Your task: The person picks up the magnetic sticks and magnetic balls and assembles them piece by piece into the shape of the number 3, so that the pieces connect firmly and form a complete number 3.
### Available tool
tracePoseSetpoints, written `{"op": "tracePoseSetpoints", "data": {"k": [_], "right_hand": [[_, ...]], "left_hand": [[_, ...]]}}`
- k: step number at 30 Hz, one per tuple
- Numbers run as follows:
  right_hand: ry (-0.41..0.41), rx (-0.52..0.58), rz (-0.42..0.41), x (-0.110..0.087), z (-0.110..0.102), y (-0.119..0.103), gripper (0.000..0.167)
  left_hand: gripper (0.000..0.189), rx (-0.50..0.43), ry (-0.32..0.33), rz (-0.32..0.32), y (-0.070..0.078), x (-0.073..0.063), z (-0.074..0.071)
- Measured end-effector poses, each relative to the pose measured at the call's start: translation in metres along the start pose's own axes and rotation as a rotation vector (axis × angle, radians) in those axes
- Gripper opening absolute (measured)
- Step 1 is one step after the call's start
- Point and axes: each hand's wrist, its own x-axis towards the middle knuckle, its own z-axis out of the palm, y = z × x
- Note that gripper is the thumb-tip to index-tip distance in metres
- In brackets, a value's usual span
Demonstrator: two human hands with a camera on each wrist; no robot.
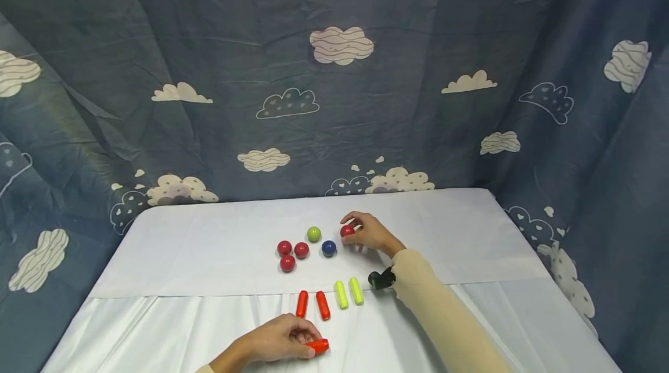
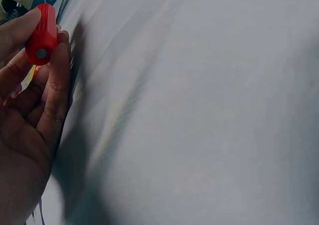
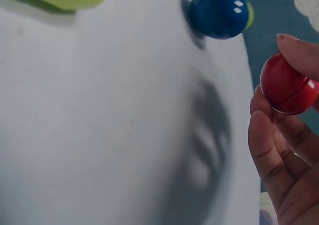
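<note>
Near the table's front, my left hand pinches a red rod between thumb and fingers. In the left wrist view a round metal spot shows on the end of that red rod. Farther back on the right, my right hand holds a glossy red ball by its fingertips. A seam runs round this red ball in the right wrist view, where it appears raised off the cloth. Left of it are a blue ball and a green ball.
Three more red balls sit close together to the left. Two red rods and two yellow-green rods lie between the hands. A black object is at the right wrist. White cloth covers the table; a cloud-patterned curtain stands behind.
</note>
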Motion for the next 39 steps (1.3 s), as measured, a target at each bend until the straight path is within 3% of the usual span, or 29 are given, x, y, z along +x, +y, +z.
{"op": "tracePoseSetpoints", "data": {"k": [7,15,19,29,39], "right_hand": [[0.02,0.059,-0.059,-0.016,-0.006,-0.002,0.04],[0.111,0.186,-0.005,-0.038,0.0,0.003,0.04],[0.126,0.247,0.002,-0.053,0.004,0.006,0.04],[0.048,0.32,-0.024,-0.087,0.004,0.017,0.046],[-0.185,0.299,-0.084,-0.106,0.008,0.02,0.035]], "left_hand": [[0.015,-0.01,0.002,0.012,0.002,0.001,-0.005],[0.016,0.01,-0.012,0.021,0.005,0.0,-0.007],[0.016,-0.028,-0.023,0.002,0.004,0.0,-0.005],[0.017,-0.058,-0.024,-0.022,0.002,0.005,0.001],[0.018,-0.039,-0.006,-0.023,0.003,0.003,-0.001]]}}
